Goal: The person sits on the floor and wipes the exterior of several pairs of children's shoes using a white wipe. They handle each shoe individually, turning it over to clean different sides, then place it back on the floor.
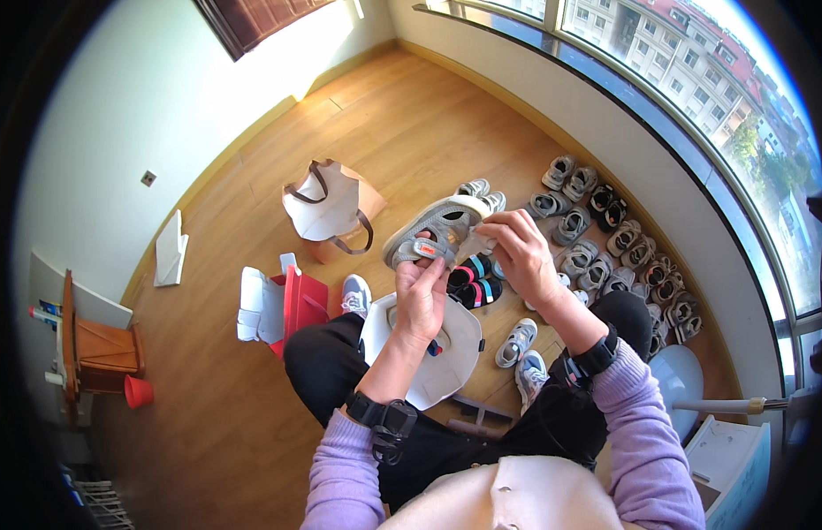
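Observation:
My left hand [421, 301] holds a grey child's sandal [411, 232] by its strap side, with the pale sole edge facing up and away. The strap bears a small orange patch with writing. Pinched in the fingers of my right hand [524, 255] is a thin, whitish, crumpled sheet [474, 244], perhaps a wipe or tissue. It hangs beside the sandal's opening; whether it touches the shoe is hard to tell. Below my left hand, a white many-sided plastic piece [451, 384] sits between my legs. Black sandals with pink and blue straps [477, 281] lie beyond it.
Rows of small shoes [596, 265] line the floor by the window wall. A paper bag [331, 205] and an opened red shoebox [301, 305] stand left. Sneakers [517, 341] lie near my right knee. At right are a round pale base with a pole [676, 377] and a white box [729, 457].

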A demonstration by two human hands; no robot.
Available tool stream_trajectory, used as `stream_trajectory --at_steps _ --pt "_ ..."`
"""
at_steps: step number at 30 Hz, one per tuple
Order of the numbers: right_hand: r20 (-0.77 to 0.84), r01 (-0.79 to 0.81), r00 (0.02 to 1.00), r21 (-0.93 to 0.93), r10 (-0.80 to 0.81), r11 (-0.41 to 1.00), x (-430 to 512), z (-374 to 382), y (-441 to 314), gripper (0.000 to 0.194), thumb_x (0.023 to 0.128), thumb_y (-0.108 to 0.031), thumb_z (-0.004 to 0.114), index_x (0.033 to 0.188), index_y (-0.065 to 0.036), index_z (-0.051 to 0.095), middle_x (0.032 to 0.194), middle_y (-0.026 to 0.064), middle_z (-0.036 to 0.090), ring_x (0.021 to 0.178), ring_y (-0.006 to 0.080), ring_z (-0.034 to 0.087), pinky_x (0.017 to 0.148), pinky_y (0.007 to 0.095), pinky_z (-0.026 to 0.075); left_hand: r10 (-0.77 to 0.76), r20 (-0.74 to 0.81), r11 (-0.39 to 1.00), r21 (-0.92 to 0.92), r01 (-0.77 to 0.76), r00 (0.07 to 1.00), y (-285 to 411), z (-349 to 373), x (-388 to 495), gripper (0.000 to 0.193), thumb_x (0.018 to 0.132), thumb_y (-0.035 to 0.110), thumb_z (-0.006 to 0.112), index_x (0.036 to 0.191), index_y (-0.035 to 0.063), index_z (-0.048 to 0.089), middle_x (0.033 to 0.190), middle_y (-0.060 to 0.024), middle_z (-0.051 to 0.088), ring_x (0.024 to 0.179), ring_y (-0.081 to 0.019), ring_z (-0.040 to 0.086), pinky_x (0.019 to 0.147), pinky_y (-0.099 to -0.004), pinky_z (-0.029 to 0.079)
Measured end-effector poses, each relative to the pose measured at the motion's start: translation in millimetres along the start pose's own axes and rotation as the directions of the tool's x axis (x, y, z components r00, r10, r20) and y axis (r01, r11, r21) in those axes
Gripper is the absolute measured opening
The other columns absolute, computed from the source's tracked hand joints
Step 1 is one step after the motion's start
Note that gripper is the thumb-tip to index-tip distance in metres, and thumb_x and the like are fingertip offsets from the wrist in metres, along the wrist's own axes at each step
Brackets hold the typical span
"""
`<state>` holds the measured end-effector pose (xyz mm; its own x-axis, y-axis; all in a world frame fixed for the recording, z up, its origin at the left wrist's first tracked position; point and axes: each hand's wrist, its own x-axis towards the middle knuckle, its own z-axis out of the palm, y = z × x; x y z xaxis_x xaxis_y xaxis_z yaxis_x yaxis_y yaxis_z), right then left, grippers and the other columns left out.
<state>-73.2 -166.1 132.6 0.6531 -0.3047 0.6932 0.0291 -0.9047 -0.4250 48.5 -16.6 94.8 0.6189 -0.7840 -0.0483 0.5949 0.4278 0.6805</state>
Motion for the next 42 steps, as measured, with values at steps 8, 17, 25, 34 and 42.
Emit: stream_trajectory --at_steps 8,17,25,34,42 --pt "0.041 0.186 0.981 0.016 -0.187 0.982 -1 17 -16 0.040 0.070 0.002 0.071 0.109 -0.003 0.069 0.120 0.0127 0.058 0.108 0.0322 0.061 0.090 0.0437 0.054 -0.150 -0.008 0.988 -0.034 0.149 0.989 -26 -6 -6 0.022 0.105 0.013 0.057 0.125 0.0058 0.059 0.120 -0.0035 0.065 0.111 -0.0111 0.064 0.094 -0.0280 0.054" --pt "0.157 0.283 0.951 -0.110 -0.265 0.953 -5 19 -6 0.030 0.072 -0.011 0.068 0.102 -0.007 0.069 0.109 0.0060 0.064 0.106 0.0267 0.061 0.093 0.0374 0.054 -0.139 -0.008 0.986 -0.089 0.138 0.990 -30 -5 -4 0.021 0.105 0.015 0.056 0.122 0.0037 0.061 0.114 -0.0051 0.068 0.102 -0.0119 0.066 0.087 -0.0282 0.056" --pt "0.169 0.236 0.960 -0.070 -0.222 0.969 -5 7 -2 0.024 0.076 -0.011 0.065 0.100 -0.008 0.063 0.100 0.0040 0.066 0.100 0.0240 0.062 0.085 0.0348 0.055 -0.111 -0.080 0.994 -0.014 0.110 0.991 -11 -7 3 0.039 0.106 0.019 0.055 0.139 -0.0002 0.051 0.133 -0.0101 0.062 0.118 -0.0178 0.063 0.100 -0.0377 0.053" --pt "0.039 0.144 0.989 -0.168 -0.139 0.975 -6 9 -3 0.025 0.071 -0.009 0.072 0.094 -0.010 0.064 0.101 0.0009 0.070 0.095 0.0244 0.060 0.082 0.0369 0.052 -0.130 -0.024 0.991 -0.026 0.129 0.991 -12 -5 4 0.038 0.106 0.021 0.055 0.139 0.0010 0.053 0.128 -0.0079 0.064 0.113 -0.0176 0.065 0.091 -0.0363 0.056" --pt "0.140 0.098 0.984 0.102 -0.111 0.990 -10 14 -10 0.026 0.066 0.003 0.069 0.088 -0.009 0.064 0.084 0.0035 0.064 0.089 0.0268 0.061 0.079 0.0378 0.054 -0.127 -0.067 0.990 -0.072 0.123 0.990 -10 -11 5 0.042 0.105 0.021 0.055 0.142 0.0006 0.049 0.131 -0.0075 0.062 0.116 -0.0161 0.063 0.100 -0.0359 0.052"
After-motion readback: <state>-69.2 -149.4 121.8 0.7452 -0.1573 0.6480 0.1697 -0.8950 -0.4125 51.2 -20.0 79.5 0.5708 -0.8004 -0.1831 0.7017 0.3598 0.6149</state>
